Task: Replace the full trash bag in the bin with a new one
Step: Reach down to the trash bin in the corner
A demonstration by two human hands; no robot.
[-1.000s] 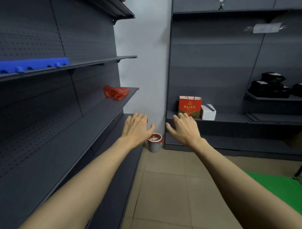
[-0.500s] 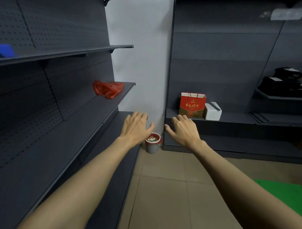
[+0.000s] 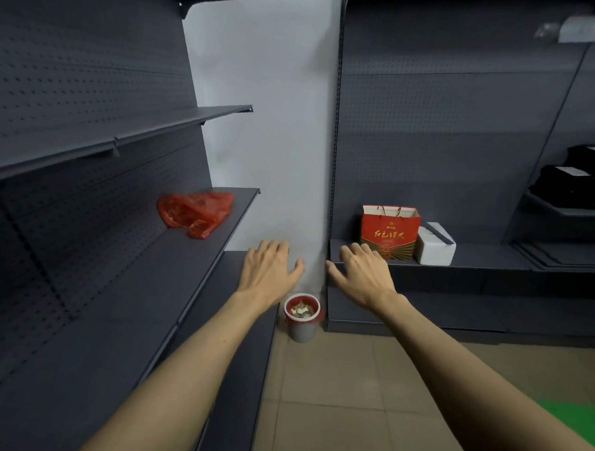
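The bin [image 3: 301,318], lined with a full red trash bag [image 3: 301,309], stands on the floor in the corner. Left hand [image 3: 267,270] and right hand [image 3: 363,273] reach out, fingers spread, holding nothing. Farther off, a crumpled red bag [image 3: 195,212] lies on the left shelf [image 3: 173,254].

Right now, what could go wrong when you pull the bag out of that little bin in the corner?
1. The small grey bin sits tight in the corner between two dark shelves, so elbows might bump them.
2. Its red liner bag is heaped with paper scraps; they could spill on lifting.
3. Both hands, left and right, are empty; the crumpled red plastic bag lies up on a shelf.
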